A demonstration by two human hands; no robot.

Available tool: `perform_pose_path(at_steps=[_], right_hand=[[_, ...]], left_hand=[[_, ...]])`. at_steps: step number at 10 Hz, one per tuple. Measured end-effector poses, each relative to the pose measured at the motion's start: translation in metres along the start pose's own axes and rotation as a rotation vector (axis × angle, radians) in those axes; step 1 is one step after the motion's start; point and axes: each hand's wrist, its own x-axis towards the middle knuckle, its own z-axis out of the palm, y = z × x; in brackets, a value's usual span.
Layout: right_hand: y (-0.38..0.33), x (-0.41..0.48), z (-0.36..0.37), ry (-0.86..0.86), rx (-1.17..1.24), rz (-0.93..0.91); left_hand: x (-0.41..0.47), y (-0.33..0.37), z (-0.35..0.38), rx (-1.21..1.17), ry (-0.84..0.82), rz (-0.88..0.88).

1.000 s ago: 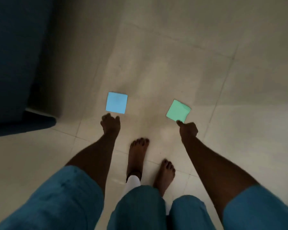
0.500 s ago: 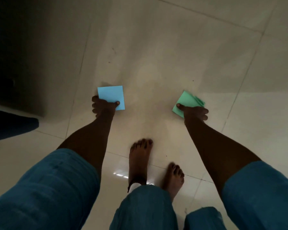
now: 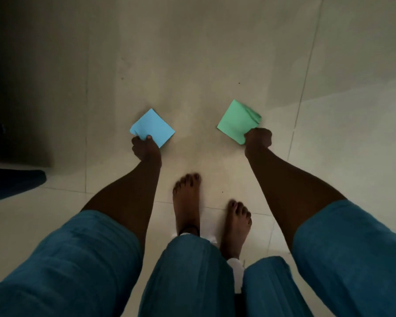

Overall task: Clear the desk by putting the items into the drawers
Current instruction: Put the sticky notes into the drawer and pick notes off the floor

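The pale tiled floor [image 3: 215, 53] fills nearly the whole view, stretching out beyond and beneath both hands. A dark piece of furniture [image 3: 12, 88] stands well off to the outer side of the left hand; whether it is the desk or its drawers cannot be told, it is too dim. Neither a desk top nor an open drawer shows anywhere, so how much has been cleared cannot be judged. What can be judged is that the two papers now in hand are not yet stowed, and carrying them to a drawer and dropping them in is the work that remains.

Blue sleeves [image 3: 78, 259] and bare feet [image 3: 188, 197] sit below and between the arms.

The left hand [image 3: 145, 148] is closed on the near corner of a blue square of paper [image 3: 152, 128], thumb on top, and the sheet fans out ahead of the knuckles. The right hand [image 3: 258, 139] is fisted around the near edge of a green square of paper [image 3: 237, 121], which juts forward and inward from the fist; its far edge looks folded or layered, perhaps several sheets. The hands are held well apart, each paper clear of the floor as far as can be told.
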Motion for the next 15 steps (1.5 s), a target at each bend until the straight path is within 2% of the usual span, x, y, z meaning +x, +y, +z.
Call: perform_pose_path(at_steps=[1,2,3,4,5,6,9,12,14,15], right_hand=[[0.007,-0.005,-0.003,0.031,0.057,-0.025],[0.013,-0.020,-0.011,0.059,0.113,-0.027],[0.026,-0.043,-0.028,0.010,0.428,0.033],[0.038,-0.072,-0.057,0.005,0.642,0.113],[0.055,-0.102,-0.091,0.016,0.795,0.186],[0.085,-0.132,-0.138,0.086,0.957,0.262],[0.164,-0.226,-0.277,0.338,1.427,0.471],[0.260,-0.321,-0.396,0.622,1.765,0.517],[0.348,-0.409,-0.461,0.761,1.916,0.518],[0.396,-0.457,-0.493,0.898,1.969,0.521]], left_hand=[[0.005,0.004,-0.008,-0.128,-0.096,-0.189],[-0.001,0.010,-0.014,-0.244,-0.028,-0.321],[0.016,0.019,-0.031,-0.463,0.114,-0.428],[0.012,0.054,-0.079,-0.615,0.035,-0.439],[-0.029,0.102,-0.106,-0.636,0.032,-0.375],[-0.072,0.149,-0.120,-0.591,-0.098,-0.302],[-0.176,0.285,-0.146,-0.214,-0.372,0.083],[-0.331,0.398,-0.139,-0.084,-0.633,0.382],[-0.475,0.434,-0.139,-0.044,-0.832,0.504],[-0.548,0.449,-0.140,0.030,-0.884,0.642]])
